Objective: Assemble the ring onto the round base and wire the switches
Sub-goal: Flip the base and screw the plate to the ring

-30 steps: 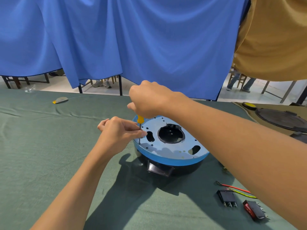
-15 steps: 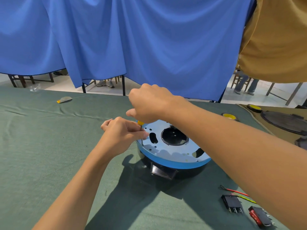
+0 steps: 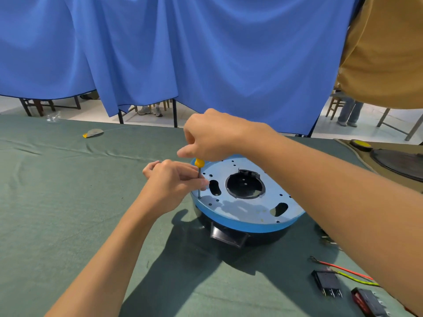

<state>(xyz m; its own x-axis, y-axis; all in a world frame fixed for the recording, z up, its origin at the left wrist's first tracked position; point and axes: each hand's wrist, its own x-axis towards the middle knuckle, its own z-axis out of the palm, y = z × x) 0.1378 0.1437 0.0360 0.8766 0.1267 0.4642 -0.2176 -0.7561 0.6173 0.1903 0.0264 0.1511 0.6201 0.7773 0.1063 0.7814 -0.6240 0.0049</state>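
Observation:
A round blue plate [image 3: 245, 209] with a black centre hole sits on a black round base [image 3: 231, 236] in the middle of the green cloth. My right hand [image 3: 212, 138] grips a yellow-handled screwdriver [image 3: 199, 163] held upright, its tip at a hole on the plate's left rim. My left hand [image 3: 174, 184] pinches the thin metal shaft just above the plate. Two rocker switches lie at the front right: a black switch [image 3: 327, 283] and a red switch [image 3: 368, 302]. A red wire [image 3: 343, 268] and a yellow-green wire [image 3: 354, 279] lie beside them, partly hidden by my right forearm.
A blue curtain [image 3: 183, 53] hangs behind the table. A small grey and yellow piece [image 3: 92, 133] lies far left on the green cloth [image 3: 57, 202]. A dark round disc [image 3: 400, 163] and a yellow-topped part [image 3: 360, 144] rest at the far right. A person's legs [image 3: 348, 113] stand beyond.
The view has shifted slightly. Both hands stay on the screwdriver at the plate's left rim; my right hand has turned a little on the handle, showing more yellow.

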